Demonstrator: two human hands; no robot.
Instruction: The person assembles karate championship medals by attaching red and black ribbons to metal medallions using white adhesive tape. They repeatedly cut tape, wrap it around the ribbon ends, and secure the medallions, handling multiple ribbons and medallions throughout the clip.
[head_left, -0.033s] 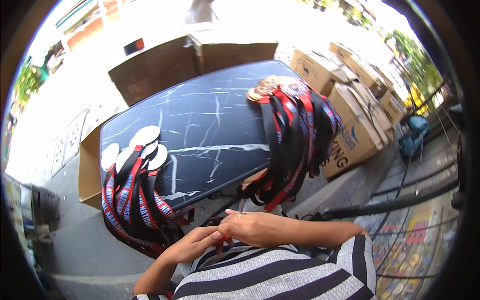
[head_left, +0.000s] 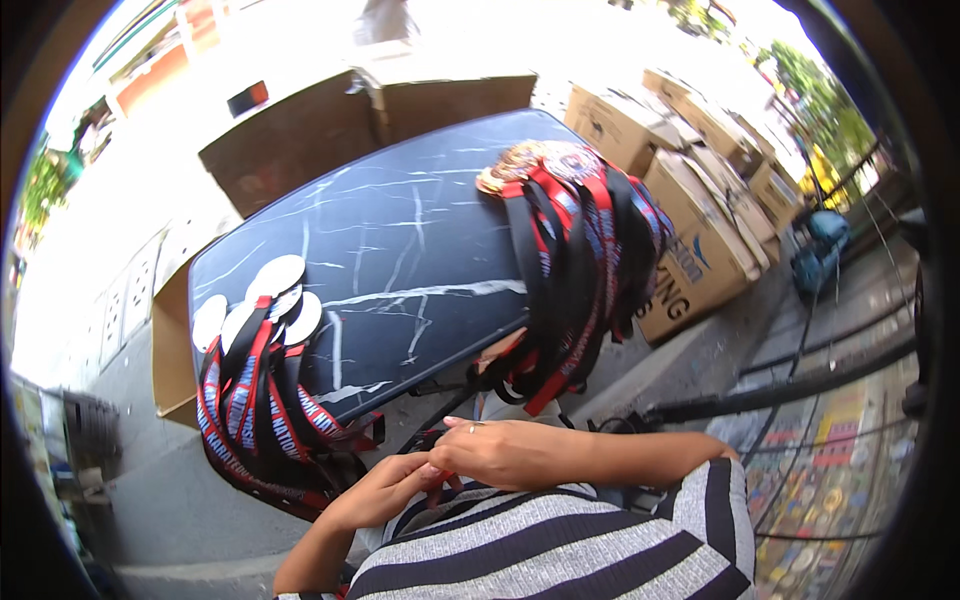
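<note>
My left hand [head_left: 390, 488] and my right hand [head_left: 490, 453] meet in front of my striped shirt, just off the table's near edge. Their fingers are closed together, the right hand lying over the left fingertips. A bit of red and black shows under them, too covered to name. On the left end of the dark marbled table [head_left: 390, 240] lie several medals with white round faces [head_left: 281, 275]. Their red and black printed ribbons [head_left: 250, 400] hang over the edge. Gold-coloured medals [head_left: 520, 165] are heaped at the right end, with similar ribbons [head_left: 585, 270] draping down.
Open brown cartons [head_left: 300, 150] stand along the table's far side. More cardboard boxes [head_left: 695, 240] are stacked to the right. Beyond them sit a blue bundle [head_left: 820, 250] and a black metal rail [head_left: 790, 390]. A glass-topped case with small colourful items [head_left: 820, 470] is at lower right.
The table, medals and boxes appear slightly further left and higher in the picture. My hands keep the same clasped pose.
</note>
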